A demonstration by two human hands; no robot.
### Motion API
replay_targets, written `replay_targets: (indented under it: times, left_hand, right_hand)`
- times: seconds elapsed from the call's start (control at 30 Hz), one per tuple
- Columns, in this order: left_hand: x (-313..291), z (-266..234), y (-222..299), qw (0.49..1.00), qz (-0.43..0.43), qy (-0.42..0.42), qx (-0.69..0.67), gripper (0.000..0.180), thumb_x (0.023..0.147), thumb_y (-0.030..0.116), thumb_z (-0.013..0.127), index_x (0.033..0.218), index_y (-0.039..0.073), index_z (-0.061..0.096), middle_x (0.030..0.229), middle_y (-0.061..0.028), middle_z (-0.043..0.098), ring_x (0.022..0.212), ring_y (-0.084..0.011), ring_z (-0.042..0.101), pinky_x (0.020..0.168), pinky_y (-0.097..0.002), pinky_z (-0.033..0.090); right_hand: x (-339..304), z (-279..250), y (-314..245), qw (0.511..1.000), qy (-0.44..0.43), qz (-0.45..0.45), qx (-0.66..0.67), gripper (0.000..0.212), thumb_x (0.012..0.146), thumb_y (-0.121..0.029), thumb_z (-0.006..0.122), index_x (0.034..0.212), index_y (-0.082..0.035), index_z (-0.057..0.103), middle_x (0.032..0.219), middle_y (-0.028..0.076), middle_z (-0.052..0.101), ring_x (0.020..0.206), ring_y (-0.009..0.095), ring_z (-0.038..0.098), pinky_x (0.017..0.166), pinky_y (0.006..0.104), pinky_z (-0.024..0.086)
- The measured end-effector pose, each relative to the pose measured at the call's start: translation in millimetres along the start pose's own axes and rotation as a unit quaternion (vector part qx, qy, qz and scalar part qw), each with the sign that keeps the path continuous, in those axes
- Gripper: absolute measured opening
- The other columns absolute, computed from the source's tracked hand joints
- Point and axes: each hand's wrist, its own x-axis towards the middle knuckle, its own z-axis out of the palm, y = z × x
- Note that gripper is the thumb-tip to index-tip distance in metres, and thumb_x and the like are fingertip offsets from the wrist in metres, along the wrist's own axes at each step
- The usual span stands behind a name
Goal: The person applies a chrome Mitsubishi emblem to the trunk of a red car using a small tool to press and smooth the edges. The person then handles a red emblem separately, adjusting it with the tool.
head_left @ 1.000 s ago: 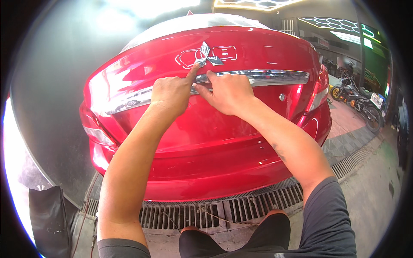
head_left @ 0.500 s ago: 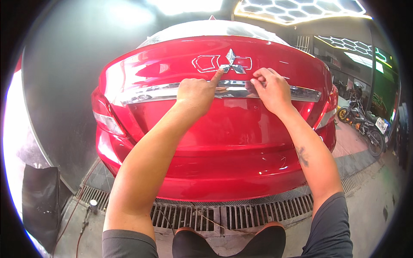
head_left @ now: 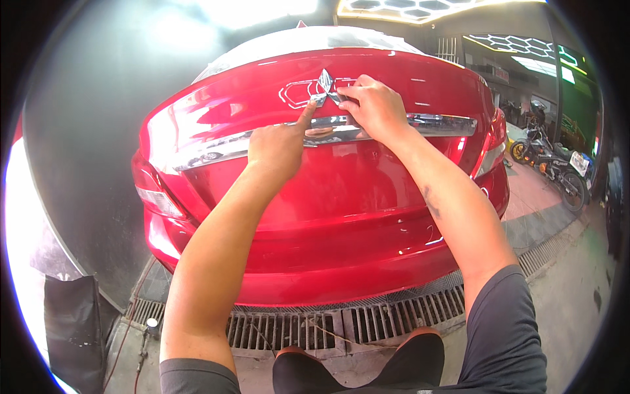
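Now the right hand [head_left: 380,111], clear of the badge [head_left: 325,83] half a second ago, sets thumb and index narrowly at its lower-right point; whether they grip, I cannot tell. The left hand's [head_left: 275,151] extended index still touches its lower-left point, others curled. Well right of the fingers, a plate [head_left: 579,163] bears unreadably small marks.

Car [head_left: 348,197] body: glossy red paint, smooth, bright highlights. Badge [head_left: 325,82]: shiny chrome look, smooth facets. Trim strip [head_left: 338,136]: polished, mirror-like. Tail light [head_left: 160,201]: glossy, plastic-looking. Wall [head_left: 85,151]: smooth, soft sheen. Drain grate [head_left: 282,333]: dull, metal-looking bars. Floor [head_left: 577,276]: matt, concrete-like. Sleeve [head_left: 505,328]: matt dark cloth.
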Motion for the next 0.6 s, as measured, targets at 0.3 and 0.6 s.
replay_targets:
  times: [0.3,0.6]
  left_hand:
    - [0.3,-7.9,-1.9,1.000,-0.001,-0.029,-0.001,0.119,0.090,0.018,0.091,0.184,0.038,0.019,0.109,-0.0139,0.085,0.099,-0.0356,0.083,0.082,-0.0503,0.064]
    - [0.3,0.2,-8.9,1.000,0.017,0.003,-0.017,0.110,0.095,0.017,0.084,0.183,0.040,0.022,0.109,-0.0129,0.084,0.097,-0.0337,0.083,0.082,-0.0512,0.064]
  right_hand:
    - [2.3,-1.4,-1.3,1.000,-0.009,0.007,-0.023,0.026,0.098,-0.029,0.085,0.122,-0.020,0.088,0.117,0.000,0.079,0.106,0.028,0.079,0.092,0.0436,0.064]
    - [9.0,-1.0,0.9,0.998,-0.018,-0.039,-0.052,0.022,0.097,-0.024,0.085,0.116,-0.013,0.086,0.116,0.001,0.078,0.113,0.028,0.077,0.092,0.0445,0.065]
